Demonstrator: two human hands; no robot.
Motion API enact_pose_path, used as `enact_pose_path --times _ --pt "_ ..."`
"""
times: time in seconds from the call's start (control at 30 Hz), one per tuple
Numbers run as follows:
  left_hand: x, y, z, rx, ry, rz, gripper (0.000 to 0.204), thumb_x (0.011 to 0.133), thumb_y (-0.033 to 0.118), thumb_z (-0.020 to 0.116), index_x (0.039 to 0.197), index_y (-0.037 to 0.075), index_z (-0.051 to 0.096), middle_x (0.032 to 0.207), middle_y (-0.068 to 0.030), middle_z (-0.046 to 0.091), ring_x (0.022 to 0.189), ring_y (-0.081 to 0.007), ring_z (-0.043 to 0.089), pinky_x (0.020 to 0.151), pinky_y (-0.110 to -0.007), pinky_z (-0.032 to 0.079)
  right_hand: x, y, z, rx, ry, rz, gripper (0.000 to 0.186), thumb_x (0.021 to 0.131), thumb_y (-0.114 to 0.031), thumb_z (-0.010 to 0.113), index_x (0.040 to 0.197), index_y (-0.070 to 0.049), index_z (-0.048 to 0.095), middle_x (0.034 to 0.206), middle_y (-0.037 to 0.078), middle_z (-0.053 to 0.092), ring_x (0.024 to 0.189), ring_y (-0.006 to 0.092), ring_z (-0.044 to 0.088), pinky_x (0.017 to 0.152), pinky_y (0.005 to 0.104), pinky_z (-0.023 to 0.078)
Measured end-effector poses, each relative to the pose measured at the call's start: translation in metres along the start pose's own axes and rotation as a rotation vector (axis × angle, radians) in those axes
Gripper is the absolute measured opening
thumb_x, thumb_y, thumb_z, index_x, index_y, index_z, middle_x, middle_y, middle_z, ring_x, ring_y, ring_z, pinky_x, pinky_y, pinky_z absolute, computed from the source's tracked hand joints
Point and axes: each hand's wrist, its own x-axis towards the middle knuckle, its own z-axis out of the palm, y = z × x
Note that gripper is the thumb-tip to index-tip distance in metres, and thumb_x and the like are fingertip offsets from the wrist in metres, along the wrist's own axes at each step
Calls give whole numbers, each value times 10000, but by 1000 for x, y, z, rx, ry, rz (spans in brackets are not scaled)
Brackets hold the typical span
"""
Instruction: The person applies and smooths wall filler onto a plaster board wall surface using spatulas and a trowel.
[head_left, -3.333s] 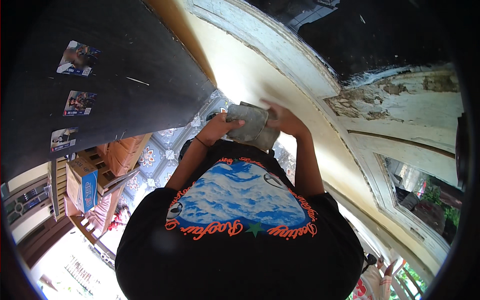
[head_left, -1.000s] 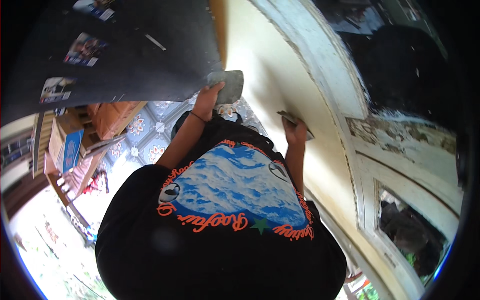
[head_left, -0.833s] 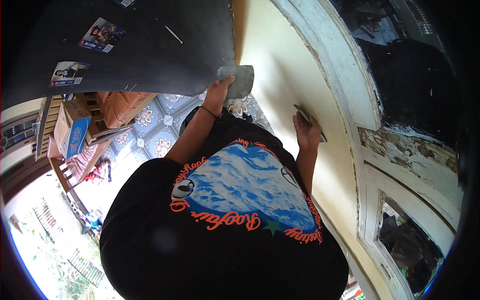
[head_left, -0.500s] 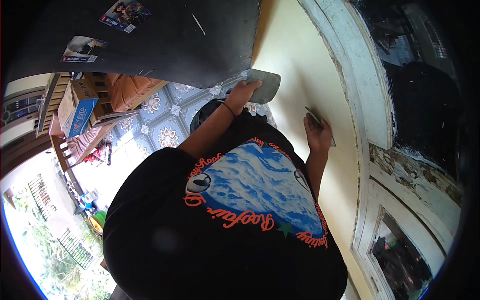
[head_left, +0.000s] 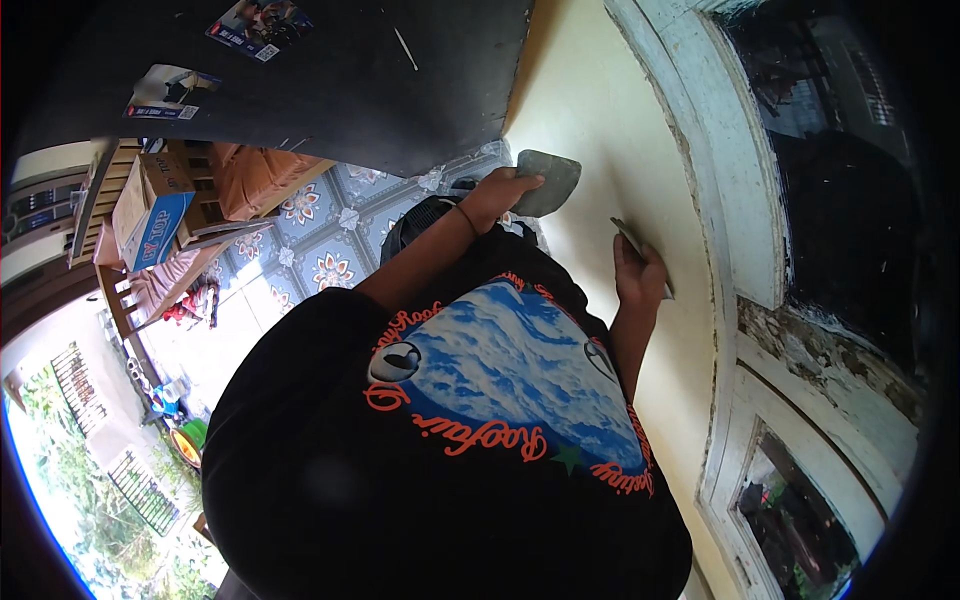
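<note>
My left hand (head_left: 493, 198) grips the near edge of a flat grey plate with rounded corners (head_left: 552, 184), thumb on top. The plate is close to the cream wall (head_left: 590, 90); whether it touches the wall I cannot tell. In my right hand (head_left: 638, 275) is a thin flat scraper blade (head_left: 626, 233), seen almost edge-on and lying along the wall. My palm and fingers cover most of this blade, so only its two ends show.
A large black panel (head_left: 330, 80) meets the wall ahead. On the right is a weathered white frame (head_left: 745, 220) with dark glass. Patterned floor tiles (head_left: 330, 270), a wooden bench (head_left: 125, 310) and a cardboard box (head_left: 150, 220) lie to the left.
My left hand and the grey plate have moved right, closer to the wall, and slightly down in the picture. My right hand and its blade have barely shifted.
</note>
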Motion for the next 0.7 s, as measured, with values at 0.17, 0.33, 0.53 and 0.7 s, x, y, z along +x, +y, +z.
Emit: enact_pose_path --times 0.17,0.33,0.53,0.7 --pt "-1 -8 3 -49 1 17 338 784 282 546 893 -36 578 783 -65 581 666 -116 527 601 -234 415 23 7 -31 60 -32 29 299 817 -68 387 1113 -27 402 1097 152 485 1000 304 498 878 462 399" --pt "-2 -14 -13 -130 -20 36 289 834 177 492 1040 -25 511 959 -76 569 828 -133 565 727 -235 454 -1 7 17 52 -55 -76 315 826 -73 396 1135 -14 405 1132 169 476 1059 295 467 931 447 356" --pt "-16 6 -5 -220 -22 8 272 832 163 494 1029 -23 519 963 -79 569 853 -143 564 759 -243 445 38 23 9 65 15 54 297 845 -116 383 1130 -40 408 1166 113 459 1038 217 451 934 443 336" --pt "-25 19 -3 0 74 161 267 829 177 493 1000 -23 533 951 -84 573 843 -142 567 750 -244 445 -12 2 75 47 -243 -57 260 857 -135 390 1087 -18 420 1114 112 471 1033 225 441 942 467 325"
